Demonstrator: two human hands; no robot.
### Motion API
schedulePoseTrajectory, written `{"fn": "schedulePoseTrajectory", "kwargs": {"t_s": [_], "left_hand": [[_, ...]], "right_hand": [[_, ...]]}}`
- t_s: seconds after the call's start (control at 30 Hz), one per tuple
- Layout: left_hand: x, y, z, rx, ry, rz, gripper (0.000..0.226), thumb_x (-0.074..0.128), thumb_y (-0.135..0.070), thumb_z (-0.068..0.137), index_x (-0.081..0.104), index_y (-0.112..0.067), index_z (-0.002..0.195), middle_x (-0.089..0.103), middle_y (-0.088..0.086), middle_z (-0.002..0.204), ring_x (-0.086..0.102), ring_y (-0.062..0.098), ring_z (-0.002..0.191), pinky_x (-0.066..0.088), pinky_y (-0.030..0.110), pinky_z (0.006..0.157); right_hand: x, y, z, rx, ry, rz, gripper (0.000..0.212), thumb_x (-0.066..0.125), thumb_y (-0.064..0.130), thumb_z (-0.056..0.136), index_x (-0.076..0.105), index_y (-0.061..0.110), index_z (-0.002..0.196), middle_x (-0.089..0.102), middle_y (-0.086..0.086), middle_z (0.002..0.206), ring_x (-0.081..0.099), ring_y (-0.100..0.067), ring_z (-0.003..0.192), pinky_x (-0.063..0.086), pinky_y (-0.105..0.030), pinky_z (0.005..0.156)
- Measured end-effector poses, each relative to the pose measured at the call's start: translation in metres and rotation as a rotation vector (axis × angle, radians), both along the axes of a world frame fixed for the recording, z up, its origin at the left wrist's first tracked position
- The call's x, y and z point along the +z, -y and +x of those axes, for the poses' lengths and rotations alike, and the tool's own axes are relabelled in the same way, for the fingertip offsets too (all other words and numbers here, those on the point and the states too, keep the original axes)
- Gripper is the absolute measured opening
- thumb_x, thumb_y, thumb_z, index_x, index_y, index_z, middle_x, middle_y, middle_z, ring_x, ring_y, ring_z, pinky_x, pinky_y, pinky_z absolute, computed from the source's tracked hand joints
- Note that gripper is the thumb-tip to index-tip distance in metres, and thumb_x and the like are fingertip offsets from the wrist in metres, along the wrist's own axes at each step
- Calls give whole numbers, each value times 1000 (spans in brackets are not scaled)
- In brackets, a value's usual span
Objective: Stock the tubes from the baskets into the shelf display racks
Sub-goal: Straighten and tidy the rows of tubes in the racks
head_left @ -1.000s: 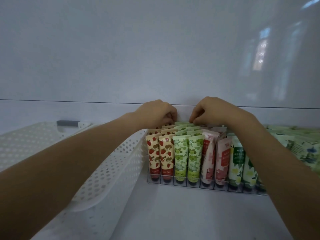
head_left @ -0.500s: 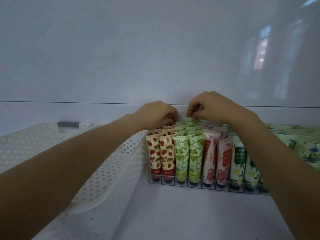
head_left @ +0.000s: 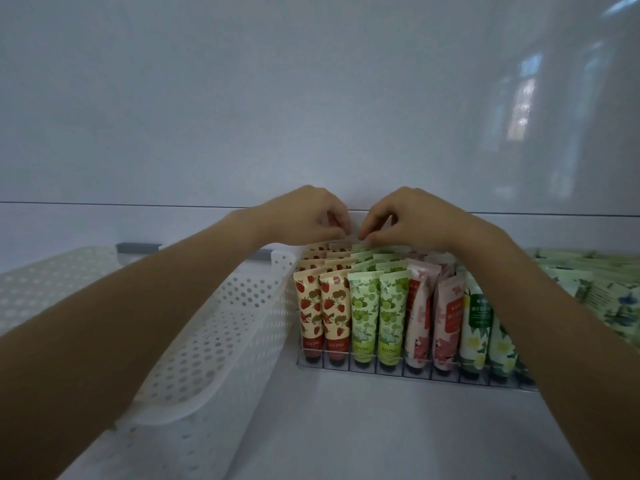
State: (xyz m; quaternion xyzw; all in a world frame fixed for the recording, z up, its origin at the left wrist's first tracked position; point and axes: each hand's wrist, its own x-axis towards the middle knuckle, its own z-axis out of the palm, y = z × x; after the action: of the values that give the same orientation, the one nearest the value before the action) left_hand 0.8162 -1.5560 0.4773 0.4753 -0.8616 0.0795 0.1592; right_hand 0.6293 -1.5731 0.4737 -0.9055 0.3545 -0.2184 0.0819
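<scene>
Left hand: fingers curled over the rear strawberry tubes; grip unclear.
Right hand: pinching the top of a green tube in the back row.
Rack: tubes upright, on the shelf, beside the basket.

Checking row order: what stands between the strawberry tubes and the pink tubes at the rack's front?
Two green tubes stand there side by side, seen in the head view.

Dim cool light, pale window glare upper right, soft wide-angle edge distortion
</scene>
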Motion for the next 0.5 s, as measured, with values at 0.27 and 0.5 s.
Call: {"fn": "schedulePoseTrajectory", "kwargs": {"t_s": [0.27, 0.5], "left_hand": [[-4, -4, -1, -20, 20, 169, 12, 62, -19, 86, 71, -17, 95, 54, -25, 71, 49, -24, 61, 33, -5, 61], [-7, -4, -2, -16, 6, 164, 14, 61, -19, 87, 71, -16, 97, 54, -22, 74, 48, -25, 63, 32, -5, 61]], "right_hand": [[-8, 0, 6, 0, -17, 53, 13, 71, 25, 78, 65, 34, 72, 63, 18, 73, 56, 6, 65, 36, -9, 55], [-7, -2, 6, -13, -9, 65, 5, 68, 22, 81, 66, 27, 79, 62, 15, 77, 55, 2, 70, 38, -12, 59]]}}
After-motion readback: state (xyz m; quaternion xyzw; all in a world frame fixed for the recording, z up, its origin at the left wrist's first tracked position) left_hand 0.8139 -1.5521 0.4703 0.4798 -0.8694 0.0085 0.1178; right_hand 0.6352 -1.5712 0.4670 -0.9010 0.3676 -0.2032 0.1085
